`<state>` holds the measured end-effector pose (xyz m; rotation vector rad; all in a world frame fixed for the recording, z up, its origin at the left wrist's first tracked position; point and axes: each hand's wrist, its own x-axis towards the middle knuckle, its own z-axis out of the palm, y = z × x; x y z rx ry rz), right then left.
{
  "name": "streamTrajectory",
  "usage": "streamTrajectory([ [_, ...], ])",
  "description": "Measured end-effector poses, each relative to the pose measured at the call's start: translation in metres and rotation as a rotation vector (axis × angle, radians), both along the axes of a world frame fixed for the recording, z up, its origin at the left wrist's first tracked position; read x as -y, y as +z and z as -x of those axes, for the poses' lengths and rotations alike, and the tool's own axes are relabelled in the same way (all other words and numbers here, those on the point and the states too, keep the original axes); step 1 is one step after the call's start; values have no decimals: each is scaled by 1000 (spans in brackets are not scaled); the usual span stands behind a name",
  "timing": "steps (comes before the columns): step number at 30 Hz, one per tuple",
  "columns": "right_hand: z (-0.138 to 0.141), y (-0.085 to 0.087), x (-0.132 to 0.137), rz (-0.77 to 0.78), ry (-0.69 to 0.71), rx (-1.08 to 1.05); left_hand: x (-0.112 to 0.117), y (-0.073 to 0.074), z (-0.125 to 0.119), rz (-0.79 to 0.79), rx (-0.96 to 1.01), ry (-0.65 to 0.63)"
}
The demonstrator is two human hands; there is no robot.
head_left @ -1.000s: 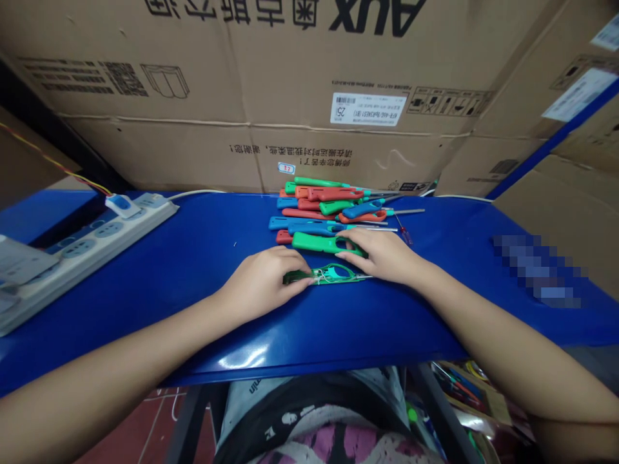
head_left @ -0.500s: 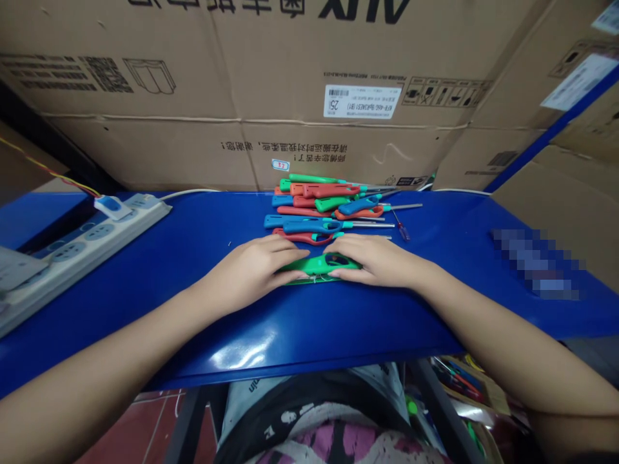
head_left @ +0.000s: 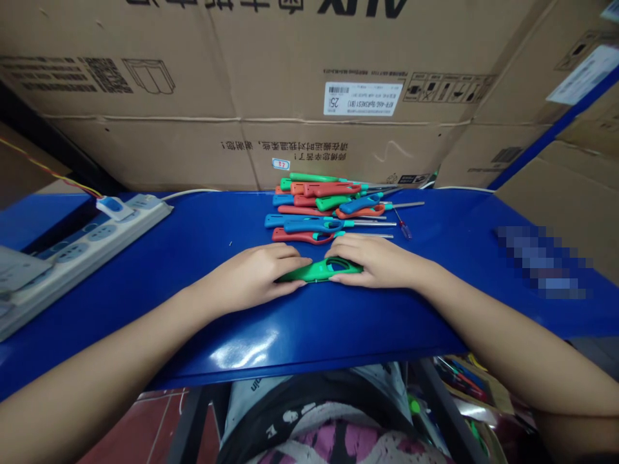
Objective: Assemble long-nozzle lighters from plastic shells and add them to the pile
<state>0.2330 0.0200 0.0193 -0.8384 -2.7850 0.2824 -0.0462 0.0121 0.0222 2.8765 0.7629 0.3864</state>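
Observation:
A green lighter casing lies flat near the middle of the blue tabletop, its finger loop toward the right. My left hand grips its left end between thumb and fingers. My right hand is closed on the loop end, hiding the tip on that side. Just behind my hands rests a red long-nosed lighter. Beyond it, a blue lighter and several more in red, green, orange and blue are heaped, most with metal tubes pointing right.
A small screwdriver lies right of the heap. On the left is a white power strip with plugs. A large cardboard sheet stands along the back edge. Below the table's right side, a box holds more lighter parts.
Half a second ago a gap with wires showed along the casing's near side; now its halves sit closer together. Both hands have stayed on it, with slight finger shifts.

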Motion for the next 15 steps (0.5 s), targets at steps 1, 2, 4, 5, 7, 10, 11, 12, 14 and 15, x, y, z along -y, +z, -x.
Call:
streamTrajectory([
  [1, 0, 0, 0, 3, 0, -1, 0, 0, 0, -1, 0, -4],
  [2, 0, 1, 0, 5, -2, -3, 0, -1, 0, -3, 1, -8],
  [4, 0, 1, 1, 7, -7, -3, -1, -1, 0, -5, 4, -15],
  [5, -1, 2, 1, 8, -8, -1, -1, -1, 0, -7, 4, -15],
  [7, -1, 2, 1, 1, -9, 7, 0, -1, -1, -10, -4, -17],
  [10, -1, 1, 1, -14, -6, 15, 0, -1, -2, -8, -22, -17],
  [11, -1, 0, 1, -20, -4, 17, 1, -1, -2, -6, -25, -15],
  [12, -1, 0, 1, -24, -2, 18, 1, -1, -2, -4, -25, -12],
  [14, -2, -1, 1, -31, 2, 17, 1, -1, -3, 2, -25, -7],
  [15, -2, -2, 1, -35, 3, 15, 1, -1, -3, 9, -24, -1],
])
